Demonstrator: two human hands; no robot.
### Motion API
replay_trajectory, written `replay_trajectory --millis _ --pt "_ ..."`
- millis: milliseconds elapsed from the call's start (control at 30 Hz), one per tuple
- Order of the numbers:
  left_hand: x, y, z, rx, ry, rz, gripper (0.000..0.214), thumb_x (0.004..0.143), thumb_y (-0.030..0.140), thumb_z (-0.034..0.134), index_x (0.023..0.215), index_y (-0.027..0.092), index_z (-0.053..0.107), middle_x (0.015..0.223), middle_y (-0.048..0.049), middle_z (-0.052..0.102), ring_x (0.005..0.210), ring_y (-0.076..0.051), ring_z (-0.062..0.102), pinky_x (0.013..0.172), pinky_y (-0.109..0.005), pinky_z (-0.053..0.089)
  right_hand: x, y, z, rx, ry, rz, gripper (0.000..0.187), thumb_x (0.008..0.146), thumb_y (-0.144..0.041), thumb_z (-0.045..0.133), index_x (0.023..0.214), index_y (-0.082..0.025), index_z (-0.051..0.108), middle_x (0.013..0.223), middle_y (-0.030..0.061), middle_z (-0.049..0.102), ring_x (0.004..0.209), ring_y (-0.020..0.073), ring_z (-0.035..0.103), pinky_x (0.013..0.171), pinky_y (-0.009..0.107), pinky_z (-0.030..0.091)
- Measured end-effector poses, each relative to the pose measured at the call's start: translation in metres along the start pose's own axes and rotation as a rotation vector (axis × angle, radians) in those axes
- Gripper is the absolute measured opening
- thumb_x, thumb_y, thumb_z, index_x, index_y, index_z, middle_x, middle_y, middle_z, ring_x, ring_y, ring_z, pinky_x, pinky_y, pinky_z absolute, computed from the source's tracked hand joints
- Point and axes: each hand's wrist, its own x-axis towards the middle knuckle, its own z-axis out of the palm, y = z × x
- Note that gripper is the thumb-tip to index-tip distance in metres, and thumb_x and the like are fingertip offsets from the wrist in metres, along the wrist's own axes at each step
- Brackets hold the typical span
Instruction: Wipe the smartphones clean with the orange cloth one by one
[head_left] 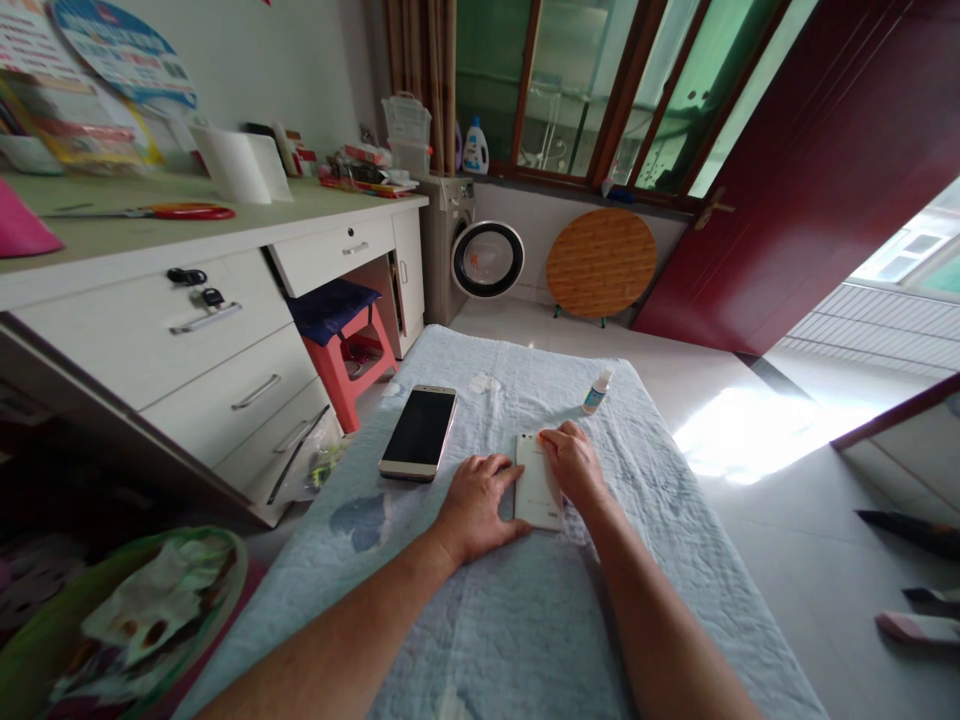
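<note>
A white phone (535, 483) lies face down on a pale blue quilted cloth (525, 620). My left hand (476, 505) rests on the cloth with its fingers against the phone's left edge. My right hand (574, 462) lies over the phone's upper right, fingers curled and pressing down near its top; whether something small is under the fingertips I cannot make out. A second phone (418, 432) with a dark screen and gold rim lies face up to the left. A small spray bottle (597, 392) lies on the cloth beyond my right hand.
A small white wipe (485, 383) sits near the cloth's far edge. A desk with drawers (202, 330) and a red stool (349, 345) stand at the left. A green bin (135, 620) is at the lower left. A washing machine (480, 255) and a round wooden board (600, 262) stand by the far wall.
</note>
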Motion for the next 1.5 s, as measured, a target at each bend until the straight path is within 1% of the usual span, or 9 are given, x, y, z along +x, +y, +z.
replay_trajectory --millis 200,367,567,700,800,1000,1233,1367,1500 --pt "0.0 -0.001 0.002 -0.051 -0.001 -0.043 0.087 0.061 0.05 0.075 0.135 0.024 0.039 0.128 -0.0075 0.053 0.115 -0.03 0.048 0.101 -0.043 0.033 0.0 -0.005 -0.006 0.084 -0.104 -0.151 0.025 0.091 -0.025 0.048 0.087 -0.021 0.073 0.081 0.0025 0.055 0.079 0.0136 0.051 0.074 0.023 0.036" --pt "-0.002 -0.003 0.004 -0.074 0.012 -0.052 0.099 0.061 0.053 0.075 0.142 0.023 0.026 0.132 -0.0089 0.051 0.118 -0.031 0.047 0.103 -0.045 0.032 -0.004 -0.019 -0.025 0.192 -0.322 -0.282 0.023 0.086 -0.018 0.05 0.083 -0.021 0.072 0.078 0.0003 0.055 0.071 0.0104 0.052 0.069 0.021 0.037" --pt "-0.002 -0.004 0.004 -0.045 0.001 -0.029 0.091 0.063 0.054 0.074 0.138 0.022 0.035 0.133 -0.0093 0.051 0.12 -0.031 0.046 0.104 -0.044 0.031 -0.01 -0.033 -0.039 0.316 -0.601 -0.289 0.027 0.073 -0.008 0.05 0.079 -0.021 0.073 0.077 -0.0013 0.059 0.064 0.0088 0.051 0.061 0.019 0.038" --pt "-0.001 -0.002 0.0 -0.034 -0.014 -0.022 0.086 0.064 0.056 0.073 0.136 0.023 0.039 0.132 -0.0089 0.051 0.118 -0.031 0.047 0.104 -0.044 0.032 -0.01 -0.024 -0.036 0.383 -0.674 -0.275 0.031 0.069 -0.007 0.051 0.085 -0.021 0.074 0.081 -0.0013 0.063 0.069 0.01 0.056 0.064 0.018 0.041" --pt "-0.001 0.0 -0.002 -0.024 -0.005 -0.014 0.079 0.063 0.054 0.074 0.131 0.023 0.045 0.127 -0.0076 0.054 0.114 -0.03 0.048 0.101 -0.043 0.034 -0.009 -0.015 -0.035 0.344 -0.613 -0.232 0.028 0.07 -0.01 0.053 0.086 -0.021 0.073 0.082 -0.0007 0.064 0.07 0.0107 0.057 0.065 0.019 0.041" --pt "-0.001 0.002 -0.003 -0.016 -0.004 -0.001 0.072 0.063 0.053 0.074 0.126 0.027 0.051 0.12 -0.0042 0.055 0.108 -0.029 0.049 0.097 -0.041 0.037 -0.004 -0.003 -0.025 0.193 -0.299 -0.134 0.018 0.08 -0.019 0.055 0.086 -0.019 0.072 0.082 0.0022 0.061 0.074 0.0122 0.056 0.07 0.023 0.039" --pt "0.0 0.001 -0.002 0.02 0.005 0.007 0.071 0.063 0.053 0.074 0.124 0.023 0.054 0.121 -0.0061 0.054 0.107 -0.029 0.048 0.096 -0.041 0.038 0.001 0.003 -0.002 0.061 -0.039 -0.019 0.021 0.086 -0.02 0.052 0.09 -0.02 0.072 0.083 0.0036 0.058 0.082 0.0153 0.053 0.076 0.024 0.037" --pt "0.0 0.0 -0.001 0.023 0.013 0.009 0.074 0.063 0.052 0.074 0.127 0.023 0.053 0.121 -0.0057 0.054 0.106 -0.029 0.049 0.097 -0.04 0.038 0.001 0.005 0.001 0.014 0.011 0.045 0.024 0.089 -0.025 0.049 0.091 -0.022 0.073 0.082 0.0039 0.055 0.081 0.0154 0.052 0.075 0.023 0.036" --pt "0.0 -0.001 0.0 0.019 0.009 0.011 0.074 0.063 0.054 0.074 0.127 0.023 0.052 0.122 -0.0058 0.054 0.107 -0.029 0.048 0.097 -0.041 0.038 0.0 0.007 -0.004 0.03 -0.03 0.062 0.025 0.089 -0.024 0.047 0.09 -0.021 0.072 0.082 0.0029 0.054 0.075 0.0131 0.051 0.069 0.022 0.036"
